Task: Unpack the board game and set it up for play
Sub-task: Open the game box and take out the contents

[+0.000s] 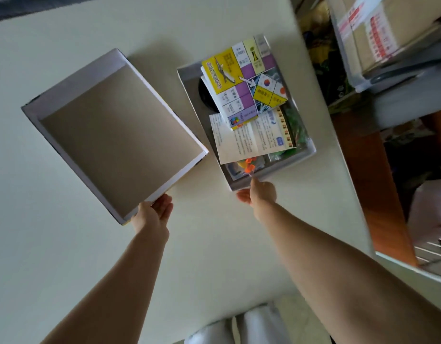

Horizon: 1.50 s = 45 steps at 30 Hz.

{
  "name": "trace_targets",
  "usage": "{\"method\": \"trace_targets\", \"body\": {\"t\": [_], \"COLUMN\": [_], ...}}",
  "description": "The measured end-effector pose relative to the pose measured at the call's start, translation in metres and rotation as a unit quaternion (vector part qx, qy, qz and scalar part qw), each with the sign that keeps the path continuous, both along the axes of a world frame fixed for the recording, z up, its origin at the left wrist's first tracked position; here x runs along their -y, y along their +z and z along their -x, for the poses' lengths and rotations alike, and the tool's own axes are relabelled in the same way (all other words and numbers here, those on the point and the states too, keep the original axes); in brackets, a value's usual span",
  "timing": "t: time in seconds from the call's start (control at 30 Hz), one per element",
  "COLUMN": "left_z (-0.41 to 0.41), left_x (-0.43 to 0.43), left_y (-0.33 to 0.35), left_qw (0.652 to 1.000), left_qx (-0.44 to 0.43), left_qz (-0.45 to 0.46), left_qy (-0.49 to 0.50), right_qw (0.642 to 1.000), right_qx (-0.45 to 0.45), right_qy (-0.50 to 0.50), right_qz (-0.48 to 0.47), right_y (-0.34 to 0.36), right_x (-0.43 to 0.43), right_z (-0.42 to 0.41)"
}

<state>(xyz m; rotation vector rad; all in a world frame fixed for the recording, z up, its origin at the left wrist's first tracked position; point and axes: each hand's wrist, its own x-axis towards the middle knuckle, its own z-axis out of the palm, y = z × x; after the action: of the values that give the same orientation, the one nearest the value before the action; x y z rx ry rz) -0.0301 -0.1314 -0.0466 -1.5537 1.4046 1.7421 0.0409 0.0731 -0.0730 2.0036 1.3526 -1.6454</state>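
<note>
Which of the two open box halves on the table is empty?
The box lid at the left hand: only bare brown card inside. The box base holds the folded board and a leaflet.

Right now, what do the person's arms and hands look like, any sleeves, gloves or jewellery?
No sleeves show: the left arm and right arm are bare. The left hand and right hand wear no gloves; no watch, ring or bracelet is visible.
</note>
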Motion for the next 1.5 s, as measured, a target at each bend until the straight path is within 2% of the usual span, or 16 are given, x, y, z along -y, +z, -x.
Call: {"method": "trace_targets", "body": {"t": [0.2,0.33,0.4,0.47,0.57,0.73,0.83,1.0,1.1,1.17,1.3,1.4,1.5], "left_z": [-0.020,-0.032,-0.033,-0.032,-0.025,-0.012,0.004,0.039,0.064,0.081,0.105,0.124,0.140], "left_x": [-0.006,-0.005,-0.006,-0.009,-0.018,-0.047,-0.070,-0.121,-0.156,-0.176,-0.208,-0.226,-0.239], "left_y": [0.019,0.025,0.028,0.034,0.045,0.062,0.067,0.072,0.066,0.057,0.035,0.009,-0.008], "left_qw": [1.000,0.999,0.999,0.998,0.994,0.987,0.982,0.970,0.971,0.974,0.978,0.973,0.970], "left_qx": [-0.027,-0.035,-0.044,-0.060,-0.099,-0.158,-0.186,-0.209,-0.197,-0.179,-0.126,-0.095,-0.059], "left_qz": [-0.005,0.005,0.010,0.019,0.036,0.032,0.005,-0.019,-0.043,-0.053,-0.023,0.007,-0.007], "left_qy": [-0.002,-0.016,-0.017,-0.011,0.012,-0.005,-0.041,-0.124,-0.127,-0.129,-0.167,-0.212,-0.235], "right_qw": [0.996,0.985,0.974,0.949,0.922,0.939,0.935,0.972,0.977,0.980,0.989,0.990,0.989], "right_qx": [0.037,0.071,0.096,0.104,0.017,-0.217,-0.286,-0.183,-0.157,-0.149,-0.145,-0.139,-0.145], "right_qy": [-0.043,-0.021,0.061,0.174,0.254,0.198,0.148,0.145,0.120,0.113,0.033,0.026,0.010], "right_qz": [0.076,0.159,0.194,0.240,0.291,0.182,0.147,-0.030,-0.078,-0.069,0.006,0.023,0.040], "right_y": [0.008,0.017,0.027,0.044,0.070,0.096,0.112,0.103,0.092,0.085,0.069,0.059,0.055], "right_x": [0.020,0.027,0.025,0.021,0.011,-0.008,-0.020,-0.063,-0.099,-0.118,-0.141,-0.156,-0.170], "right_z": [-0.085,-0.119,-0.122,-0.115,-0.086,-0.012,0.039,0.094,0.116,0.130,0.152,0.163,0.170]}}
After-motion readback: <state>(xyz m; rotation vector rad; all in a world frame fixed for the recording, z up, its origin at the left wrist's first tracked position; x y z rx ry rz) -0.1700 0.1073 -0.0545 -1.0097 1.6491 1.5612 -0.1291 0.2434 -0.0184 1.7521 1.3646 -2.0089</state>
